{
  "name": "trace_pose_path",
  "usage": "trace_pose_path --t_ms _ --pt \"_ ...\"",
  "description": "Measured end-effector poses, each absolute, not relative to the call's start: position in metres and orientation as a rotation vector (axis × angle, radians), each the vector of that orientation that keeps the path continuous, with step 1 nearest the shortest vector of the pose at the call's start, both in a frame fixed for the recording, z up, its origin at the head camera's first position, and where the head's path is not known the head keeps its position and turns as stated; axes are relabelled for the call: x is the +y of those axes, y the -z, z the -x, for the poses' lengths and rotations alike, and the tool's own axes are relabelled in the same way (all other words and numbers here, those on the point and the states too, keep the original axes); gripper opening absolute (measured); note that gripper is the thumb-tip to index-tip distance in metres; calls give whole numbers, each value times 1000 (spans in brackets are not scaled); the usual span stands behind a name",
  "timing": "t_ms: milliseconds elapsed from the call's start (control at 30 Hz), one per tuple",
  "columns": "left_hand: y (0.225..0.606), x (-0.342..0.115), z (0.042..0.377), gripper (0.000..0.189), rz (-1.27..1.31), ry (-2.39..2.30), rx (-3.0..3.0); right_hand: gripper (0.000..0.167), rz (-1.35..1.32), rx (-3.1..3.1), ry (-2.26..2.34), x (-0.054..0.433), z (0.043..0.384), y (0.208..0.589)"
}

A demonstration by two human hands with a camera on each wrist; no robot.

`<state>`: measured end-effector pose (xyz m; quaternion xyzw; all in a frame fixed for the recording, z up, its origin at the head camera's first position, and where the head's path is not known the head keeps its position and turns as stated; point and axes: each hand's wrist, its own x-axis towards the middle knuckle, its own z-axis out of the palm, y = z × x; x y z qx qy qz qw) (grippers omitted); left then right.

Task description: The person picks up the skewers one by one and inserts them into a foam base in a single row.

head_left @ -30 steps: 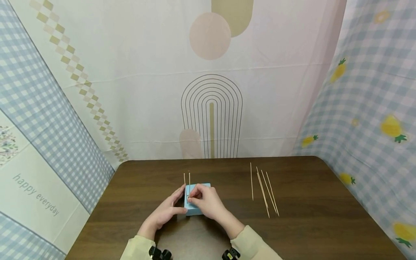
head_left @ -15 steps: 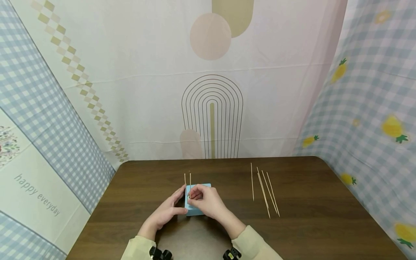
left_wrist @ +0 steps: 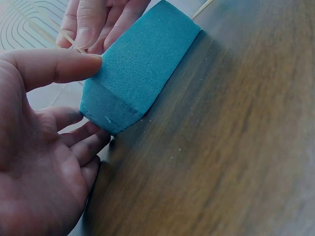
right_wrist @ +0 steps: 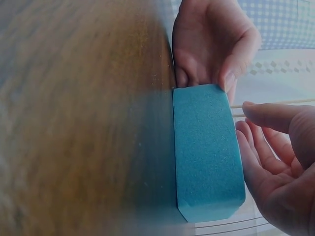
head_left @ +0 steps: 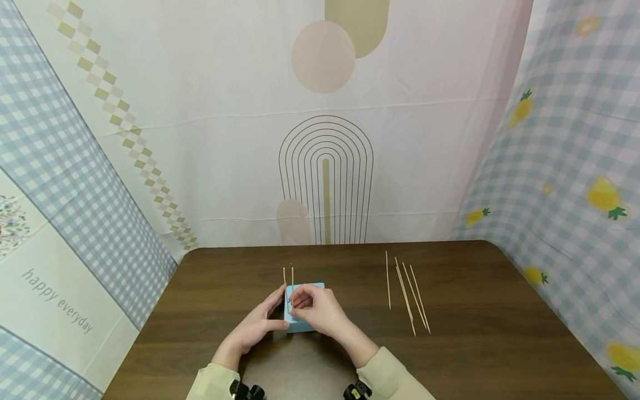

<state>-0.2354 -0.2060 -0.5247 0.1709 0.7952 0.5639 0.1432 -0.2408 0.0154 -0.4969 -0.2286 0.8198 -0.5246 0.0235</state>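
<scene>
A light blue foam block [head_left: 300,326] sits on the table, shown close up in the right wrist view as a block [right_wrist: 206,147] with bevelled edges. My left hand [head_left: 252,323] grips its left end, thumb at the near corner and fingers along the far side. Two thin wooden sticks stand upright near that end: a left stick [head_left: 284,275] and a right stick [head_left: 292,278]. Over the block's top, my right hand [head_left: 320,311] pinches the right stick low down between thumb and fingers. The sticks' lower ends are partly hidden by the fingers.
Several loose wooden sticks [head_left: 388,283] lie on the right half of the brown table [head_left: 475,322]. Patterned cloths hang behind the table and at both sides. A black wrist camera [head_left: 246,390] is strapped at each sleeve.
The right hand's fingers shift very slightly around the stick over the block. The left hand, the block and the loose sticks stay in place.
</scene>
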Motion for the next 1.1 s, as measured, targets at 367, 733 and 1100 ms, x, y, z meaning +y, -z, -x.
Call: trace_pose_path --t_ms 367,733,1100 --pt "528 -207 238 96 -506 -1620 2306 19 701 2508 1605 20 244 496" --pt "531 -208 238 97 -499 -1628 2304 23 705 2444 1609 29 246 494" --pt "534 -209 239 98 -513 -1604 2348 27 713 2355 1606 40 248 489"
